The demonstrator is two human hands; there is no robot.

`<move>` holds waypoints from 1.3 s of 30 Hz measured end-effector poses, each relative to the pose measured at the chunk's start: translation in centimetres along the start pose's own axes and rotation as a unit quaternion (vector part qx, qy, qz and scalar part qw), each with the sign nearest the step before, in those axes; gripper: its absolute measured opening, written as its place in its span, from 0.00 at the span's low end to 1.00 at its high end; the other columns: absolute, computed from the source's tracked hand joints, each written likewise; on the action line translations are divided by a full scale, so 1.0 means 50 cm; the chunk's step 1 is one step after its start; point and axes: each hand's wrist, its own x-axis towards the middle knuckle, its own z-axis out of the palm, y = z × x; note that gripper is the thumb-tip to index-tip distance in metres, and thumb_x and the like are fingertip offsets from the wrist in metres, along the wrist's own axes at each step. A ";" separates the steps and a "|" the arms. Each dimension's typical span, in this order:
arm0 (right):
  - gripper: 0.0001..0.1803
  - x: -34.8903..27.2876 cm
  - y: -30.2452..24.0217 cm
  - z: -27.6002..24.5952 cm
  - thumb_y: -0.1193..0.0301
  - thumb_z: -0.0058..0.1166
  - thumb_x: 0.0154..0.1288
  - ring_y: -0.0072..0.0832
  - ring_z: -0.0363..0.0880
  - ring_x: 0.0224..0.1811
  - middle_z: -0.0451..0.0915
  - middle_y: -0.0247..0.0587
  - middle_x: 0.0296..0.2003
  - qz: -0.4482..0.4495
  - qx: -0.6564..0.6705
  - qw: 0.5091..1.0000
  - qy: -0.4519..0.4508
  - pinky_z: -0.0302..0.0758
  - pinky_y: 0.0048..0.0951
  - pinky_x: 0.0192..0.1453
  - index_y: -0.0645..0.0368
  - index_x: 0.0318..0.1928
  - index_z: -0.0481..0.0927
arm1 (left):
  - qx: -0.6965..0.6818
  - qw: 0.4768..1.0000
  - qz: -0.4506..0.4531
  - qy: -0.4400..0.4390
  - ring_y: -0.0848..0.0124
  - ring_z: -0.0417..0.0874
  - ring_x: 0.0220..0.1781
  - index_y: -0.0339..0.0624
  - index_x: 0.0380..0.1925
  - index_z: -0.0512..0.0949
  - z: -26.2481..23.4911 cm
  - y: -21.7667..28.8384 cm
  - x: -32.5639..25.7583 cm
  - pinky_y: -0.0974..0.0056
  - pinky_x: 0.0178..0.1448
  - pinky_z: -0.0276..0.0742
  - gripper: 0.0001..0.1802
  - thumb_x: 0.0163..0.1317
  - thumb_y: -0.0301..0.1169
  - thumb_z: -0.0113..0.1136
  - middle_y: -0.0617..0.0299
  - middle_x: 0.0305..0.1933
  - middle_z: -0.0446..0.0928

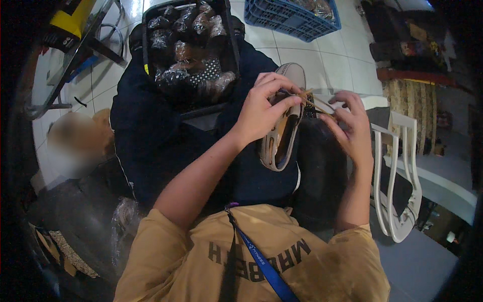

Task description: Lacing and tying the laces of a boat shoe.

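A light grey boat shoe (297, 75) with a tan insole rests over my right thigh, its toe pointing away from me. My left hand (269, 105) lies across the shoe's upper, thumb and fingers pinched on a thin tan shoelace (313, 103). The lace runs from there across to my right hand (352, 128), just right of the shoe, whose thumb and fingertips are closed on it. Part of the shoe's middle is hidden behind my left hand.
Plastic-wrapped shoes fill a black crate (145, 65) ahead of me. Beyond it, a blue crate (287, 22) stands on the white-tiled floor (334, 68). At right is a white plastic chair (402, 221); a dark cylindrical object (322, 166) stands beside my leg.
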 end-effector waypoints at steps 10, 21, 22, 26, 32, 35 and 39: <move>0.16 -0.164 0.158 -0.116 0.65 0.70 0.68 0.51 0.78 0.59 0.80 0.53 0.58 0.277 -0.160 0.947 0.035 0.77 0.43 0.60 0.67 0.43 0.84 | -0.026 0.999 -0.027 -0.026 0.65 0.79 0.58 0.37 0.41 0.85 -0.012 -0.008 0.009 0.60 0.68 0.70 0.08 0.64 0.26 0.72 0.61 0.46 0.83; 0.20 0.044 -0.033 0.026 0.76 0.69 0.61 0.46 0.84 0.57 0.86 0.44 0.52 -0.008 0.061 0.994 0.089 0.78 0.42 0.63 0.58 0.55 0.86 | -0.016 0.996 -0.030 -0.080 0.63 0.77 0.60 0.38 0.43 0.85 -0.012 0.003 0.009 0.58 0.71 0.68 0.10 0.64 0.28 0.72 0.59 0.49 0.83; 0.21 0.058 -0.030 0.038 0.77 0.68 0.61 0.46 0.84 0.56 0.86 0.43 0.51 -0.040 0.070 0.994 0.075 0.78 0.43 0.62 0.57 0.55 0.86 | -0.014 0.996 -0.029 -0.078 0.63 0.77 0.60 0.38 0.43 0.85 -0.013 0.002 0.008 0.58 0.71 0.68 0.10 0.64 0.28 0.72 0.59 0.49 0.83; 0.21 0.068 -0.003 0.041 0.77 0.67 0.59 0.45 0.84 0.53 0.86 0.41 0.47 -0.067 0.060 0.996 0.005 0.80 0.43 0.58 0.55 0.54 0.86 | -0.004 0.997 -0.018 -0.076 0.63 0.77 0.61 0.38 0.43 0.85 -0.012 0.002 0.007 0.58 0.71 0.67 0.10 0.63 0.28 0.72 0.60 0.50 0.82; 0.19 0.049 0.079 0.004 0.77 0.68 0.56 0.41 0.85 0.48 0.87 0.38 0.43 -0.093 -0.098 0.989 0.065 0.80 0.41 0.53 0.54 0.50 0.89 | -0.006 0.997 -0.025 -0.077 0.63 0.76 0.61 0.38 0.43 0.84 -0.013 0.010 0.008 0.58 0.72 0.66 0.10 0.63 0.28 0.72 0.60 0.49 0.82; 0.19 0.033 0.113 -0.027 0.77 0.68 0.55 0.38 0.85 0.48 0.88 0.37 0.42 -0.091 -0.141 0.982 0.090 0.81 0.39 0.52 0.54 0.49 0.90 | -0.014 0.997 -0.024 -0.074 0.63 0.76 0.61 0.38 0.42 0.84 -0.012 0.009 0.009 0.58 0.72 0.66 0.09 0.63 0.28 0.72 0.60 0.48 0.82; 0.19 0.013 0.141 -0.077 0.77 0.68 0.55 0.36 0.85 0.47 0.89 0.37 0.42 -0.082 -0.200 0.970 0.113 0.81 0.37 0.50 0.54 0.49 0.91 | -0.009 0.997 -0.022 -0.075 0.63 0.77 0.60 0.38 0.41 0.84 -0.012 0.010 0.012 0.59 0.71 0.67 0.09 0.63 0.28 0.71 0.60 0.48 0.81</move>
